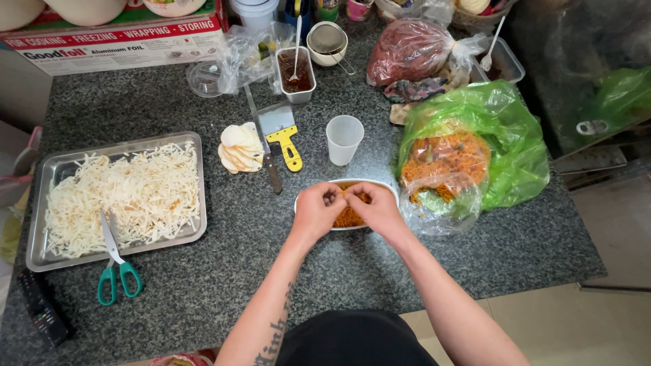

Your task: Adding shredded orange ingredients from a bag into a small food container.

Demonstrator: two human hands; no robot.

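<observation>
Both hands down over a white oval bowl (347, 184) of orange shredded food (350, 215) near the front middle of the dark speckled table (224, 264). Left hand (316, 210) curled over the bowl's left half, fingertips pinched together on a bit of the shreds; right hand (377, 209) likewise bent over the right half, fingertips pinched in the same spot, the two sets of fingers nearly touching (what exactly sits between them too small to tell). Just right of the bowl, a clear bag (441, 203) with more orange shreds inside, lying against a green plastic bag (515, 149). Behind the bowl, an upright clear plastic cup (344, 139). Left of the cup, a scraper with a yellow handle (288, 142) and a long knife (264, 146) side by side, with a small stack of pale round wafers (239, 148) touching the knife's left edge. Far left, a metal tray (41, 203) heaped with white shredded strips (122, 196), teal-handled scissors (115, 268) resting over its front rim. At the back, a small rectangular tin of dark sauce (296, 73) with a spoon standing in it, a strainer in a cup (327, 42), a reddish bag (407, 51) and a long foil box (115, 44).
</observation>
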